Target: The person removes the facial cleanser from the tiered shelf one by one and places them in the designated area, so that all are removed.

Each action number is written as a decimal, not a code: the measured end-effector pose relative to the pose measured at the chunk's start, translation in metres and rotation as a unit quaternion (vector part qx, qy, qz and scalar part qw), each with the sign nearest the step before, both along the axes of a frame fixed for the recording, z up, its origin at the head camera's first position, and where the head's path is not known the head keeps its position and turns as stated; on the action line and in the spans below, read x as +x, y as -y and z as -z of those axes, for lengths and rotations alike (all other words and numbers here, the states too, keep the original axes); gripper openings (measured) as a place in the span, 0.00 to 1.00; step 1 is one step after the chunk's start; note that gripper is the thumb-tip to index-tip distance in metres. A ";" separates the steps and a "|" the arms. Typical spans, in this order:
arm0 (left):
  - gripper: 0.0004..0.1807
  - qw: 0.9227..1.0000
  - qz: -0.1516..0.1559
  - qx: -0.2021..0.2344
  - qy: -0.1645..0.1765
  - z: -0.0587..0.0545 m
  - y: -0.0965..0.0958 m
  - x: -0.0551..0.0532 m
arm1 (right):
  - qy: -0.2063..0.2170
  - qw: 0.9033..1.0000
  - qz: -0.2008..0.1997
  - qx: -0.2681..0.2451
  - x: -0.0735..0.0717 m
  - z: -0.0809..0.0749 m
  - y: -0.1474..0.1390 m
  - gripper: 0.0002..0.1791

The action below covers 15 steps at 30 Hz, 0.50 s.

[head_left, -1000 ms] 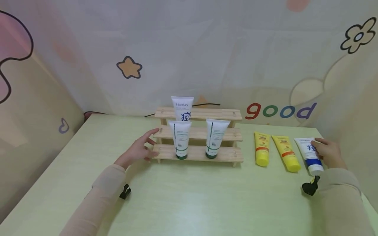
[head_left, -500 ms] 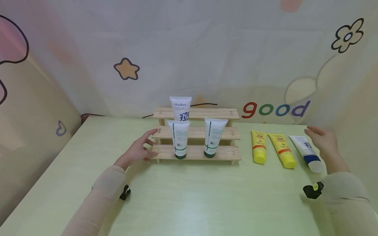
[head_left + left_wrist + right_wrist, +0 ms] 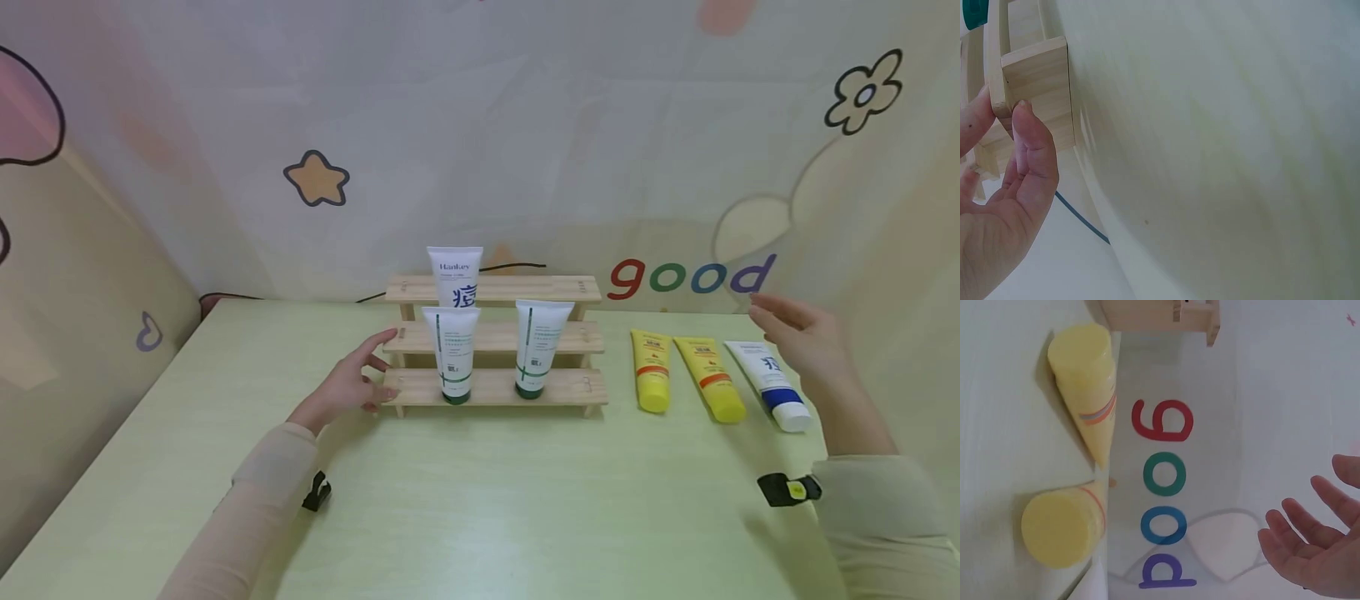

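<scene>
On the table [image 3: 517,500] stands the wooden rack [image 3: 495,337], three-stepped. The left hand [image 3: 348,379] pinches the rack's left end between thumb and fingers. The right hand [image 3: 813,346] is raised at the table's right side, fingers loosely bent and a little apart, holding nothing. Right of the rack lie two yellow tubes [image 3: 710,379] and, nearest that hand, a blue-banded tube [image 3: 768,387]. On the bottom step two green-capped tubes [image 3: 542,346] stand apart; behind the left one rises a blue-lettered tube [image 3: 455,275], its base hidden
</scene>
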State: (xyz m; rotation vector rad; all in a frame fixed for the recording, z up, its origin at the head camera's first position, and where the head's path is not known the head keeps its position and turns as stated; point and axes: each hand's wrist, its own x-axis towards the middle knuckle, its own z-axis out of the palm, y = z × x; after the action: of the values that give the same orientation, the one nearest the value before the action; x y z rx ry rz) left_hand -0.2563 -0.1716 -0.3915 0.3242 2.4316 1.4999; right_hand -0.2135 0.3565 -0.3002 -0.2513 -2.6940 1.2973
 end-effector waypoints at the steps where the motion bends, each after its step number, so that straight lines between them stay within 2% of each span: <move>1: 0.49 1.000 0.000 -0.001 -0.002 0.000 0.000 0.000 | -0.002 1.000 -0.008 -0.001 0.001 -0.001 0.004 0.36; 6: 0.49 1.000 -0.002 -0.004 -0.005 0.000 0.002 0.000 | -0.004 0.998 -0.057 -0.035 0.005 -0.006 0.027 0.35; 11: 0.49 1.000 0.000 0.000 -0.001 -0.002 0.000 0.001 | -0.052 0.992 -0.108 -0.044 0.001 -0.007 0.049 0.31; 15: 0.49 1.000 0.002 0.007 0.003 -0.011 -0.003 0.006 | -0.080 0.985 -0.137 -0.061 -0.003 -0.006 0.068 0.28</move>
State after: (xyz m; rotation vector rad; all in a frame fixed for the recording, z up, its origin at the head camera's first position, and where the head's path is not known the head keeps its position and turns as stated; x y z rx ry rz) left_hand -0.2506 -0.1688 -0.3807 0.3267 2.4157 1.5161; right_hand -0.2162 0.2886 -0.2944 0.2123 -2.5841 1.4855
